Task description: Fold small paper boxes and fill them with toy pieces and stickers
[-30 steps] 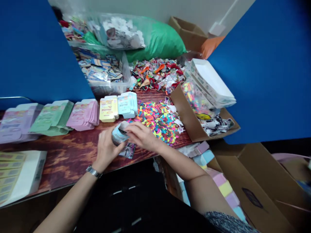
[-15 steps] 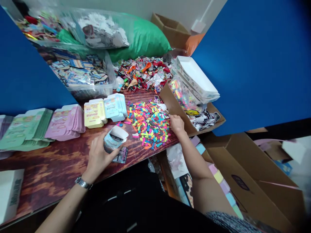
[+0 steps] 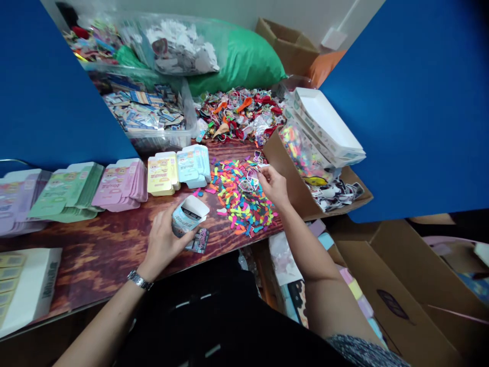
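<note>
My left hand (image 3: 165,237) is wrapped around a small light blue carton (image 3: 188,216), held tilted with its top flaps open. Something dark shows inside its mouth. A dark printed card (image 3: 199,240) lies by my left fingertips on the table. My right hand (image 3: 274,186) is closed in a pinch over a pile of small, bright balloon-like pieces (image 3: 244,209). At its fingertips is a thin white-edged cutout (image 3: 252,176), and similar white-edged pieces lie on the pile just below.
Stacks of flat cartons in yellow (image 3: 162,173), blue (image 3: 194,165), pink (image 3: 120,183) and green (image 3: 64,191) line the table's left side. A cardboard box (image 3: 286,173) of cutouts borders the pile. Mixed trinkets (image 3: 240,114) and a clear bin (image 3: 160,137) stand behind. A white box (image 3: 34,285) sits front left.
My right hand has moved from the pile's right edge, by the cardboard box, leftward and up over the pile. The left hand still holds the carton. The whole view has shifted slightly.
</note>
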The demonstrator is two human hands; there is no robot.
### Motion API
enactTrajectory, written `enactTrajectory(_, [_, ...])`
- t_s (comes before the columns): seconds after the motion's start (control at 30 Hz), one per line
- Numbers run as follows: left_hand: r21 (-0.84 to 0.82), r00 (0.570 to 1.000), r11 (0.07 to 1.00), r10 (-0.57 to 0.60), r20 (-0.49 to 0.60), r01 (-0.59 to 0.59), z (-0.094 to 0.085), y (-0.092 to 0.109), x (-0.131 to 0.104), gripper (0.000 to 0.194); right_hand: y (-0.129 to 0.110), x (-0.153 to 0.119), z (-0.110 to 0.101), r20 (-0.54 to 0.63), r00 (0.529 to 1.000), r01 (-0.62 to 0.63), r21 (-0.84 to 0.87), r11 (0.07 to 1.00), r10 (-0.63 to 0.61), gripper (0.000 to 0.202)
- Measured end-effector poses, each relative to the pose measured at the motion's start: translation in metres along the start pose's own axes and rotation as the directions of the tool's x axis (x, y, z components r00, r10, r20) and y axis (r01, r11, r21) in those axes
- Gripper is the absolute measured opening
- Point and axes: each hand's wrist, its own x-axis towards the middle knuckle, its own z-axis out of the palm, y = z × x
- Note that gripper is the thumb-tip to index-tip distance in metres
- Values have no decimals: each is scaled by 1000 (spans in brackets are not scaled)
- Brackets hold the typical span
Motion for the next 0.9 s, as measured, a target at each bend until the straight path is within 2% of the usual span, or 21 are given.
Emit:
enactTrajectory(0.07, [0, 1000, 1000, -3, -1, 3, 0, -2, -1, 72, 0, -4, 3, 189, 981, -49, 68, 996, 35, 32])
enactTrajectory(0.13, [-2, 1000, 1000, 13, -2, -13, 2, -3, -2, 71, 1, -11, 10, 392, 919, -47, 47, 998, 25, 29])
enactTrajectory(0.17, [-4, 1000, 1000, 25, 0, -25, 4, -3, -2, 71, 1, -15, 16, 462, 886, -26, -25, 999, 35, 28])
enactTrajectory(0.23, [-7, 998, 998, 58, 9, -58, 7, -2, -2, 70, 0, -21, 29, 517, 850, 27, -234, 972, 101, 27])
enactTrajectory(0.3, [-5, 996, 996, 86, 21, -85, 10, 1, -1, 70, -1, -23, 42, 517, 841, 58, -384, 922, 163, 28])
enactTrajectory(0.43, [-4, 994, 994, 107, 36, -107, 13, 4, 3, 67, -1, -20, 51, 533, 832, 88, -400, 913, 153, 19])
enactTrajectory(0.57, [20, 993, 994, 106, 44, -107, 19, 1, 6, 68, -3, -10, 38, 548, 834, 121, -298, 947, 66, 19])
enactTrajectory(0.67, [65, 994, 992, 104, 44, -107, 26, -2, 8, 68, -11, -5, 28, 523, 851, 51, -4, 999, -42, 28])
enactTrajectory(0.73, [97, 995, 991, 92, 44, -96, 30, -1, 10, 67, -24, -5, 25, 510, 855, -19, 199, 980, -87, 32])
enactTrajectory(0.83, [126, 996, 990, 56, 70, -64, 36, 4, 12, 69, -51, -11, 30, 570, 808, -59, 332, 941, -151, 34])
enactTrajectory(0.9, [127, 995, 990, 47, 91, -58, 39, 8, 11, 70, -69, -18, 39, 594, 776, 23, 309, 951, -212, 25])
